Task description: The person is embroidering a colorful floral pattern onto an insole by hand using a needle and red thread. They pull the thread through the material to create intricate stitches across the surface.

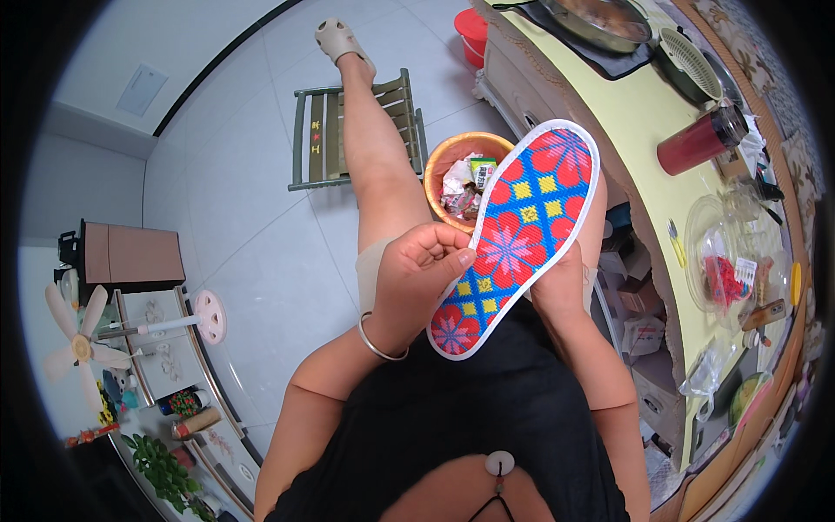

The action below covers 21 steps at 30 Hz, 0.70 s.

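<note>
An embroidered insole [511, 248] is held up above my lap, its patterned face toward me. It has red and pink flowers, blue crossing bands, yellow squares and a white bound edge. My right hand [561, 283] grips it from behind at the right edge, with most of its fingers hidden. At the left edge, my left hand [426, 265] has its thumb and forefinger pinched together against the white binding. Whether a needle or thread sits in that pinch cannot be made out. A bangle [380, 339] circles the left wrist.
Beyond the insole stands a round bin [470, 139] holding wrappers. My leg rests across a folding stool [317, 139]. On the right, a long table [639, 165] carries a pan [609, 22], a dark red bottle [703, 139], red thread [724, 278] and yellow-handled snips [677, 244]. A fan [81, 348] stands left.
</note>
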Tool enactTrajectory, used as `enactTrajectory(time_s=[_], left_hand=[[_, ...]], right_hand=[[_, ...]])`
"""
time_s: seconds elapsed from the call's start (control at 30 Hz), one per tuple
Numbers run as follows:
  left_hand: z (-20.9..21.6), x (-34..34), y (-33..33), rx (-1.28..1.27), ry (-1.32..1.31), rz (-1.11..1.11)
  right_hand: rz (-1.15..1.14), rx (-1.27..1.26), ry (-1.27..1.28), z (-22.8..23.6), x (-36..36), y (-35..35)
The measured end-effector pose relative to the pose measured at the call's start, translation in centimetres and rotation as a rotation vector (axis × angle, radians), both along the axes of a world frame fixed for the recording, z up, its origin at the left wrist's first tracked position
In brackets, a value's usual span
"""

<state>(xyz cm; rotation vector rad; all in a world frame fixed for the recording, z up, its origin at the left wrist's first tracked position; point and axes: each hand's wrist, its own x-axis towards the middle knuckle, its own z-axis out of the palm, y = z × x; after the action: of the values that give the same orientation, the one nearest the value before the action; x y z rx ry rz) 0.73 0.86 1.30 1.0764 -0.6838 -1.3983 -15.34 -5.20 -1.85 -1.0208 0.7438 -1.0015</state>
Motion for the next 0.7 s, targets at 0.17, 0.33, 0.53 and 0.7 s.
enactTrajectory(time_s=[0.17, 0.33, 0.53, 0.7], left_hand=[[-0.8, 0.2, 0.3, -0.05, -0.265, 0.002], [-1.6, 0.2, 0.6, -0.076, -0.426, -0.006], [-1.4, 0.1, 0.7, -0.032, -0.439, -0.033], [-1.6, -0.3, 0.5, -0.078, -0.433, 0.027]], right_hand=[[0.004, -0.198, 0.125, -0.3, 0.0, 0.5], [-0.063, -0.018, 0.068, 0.0, 0.3, 1.2], [-0.065, -0.001, 0.095, -0.1, -0.1, 1.6], [-0.053, -0.054, 0.123, 0.5, -0.2, 1.8]])
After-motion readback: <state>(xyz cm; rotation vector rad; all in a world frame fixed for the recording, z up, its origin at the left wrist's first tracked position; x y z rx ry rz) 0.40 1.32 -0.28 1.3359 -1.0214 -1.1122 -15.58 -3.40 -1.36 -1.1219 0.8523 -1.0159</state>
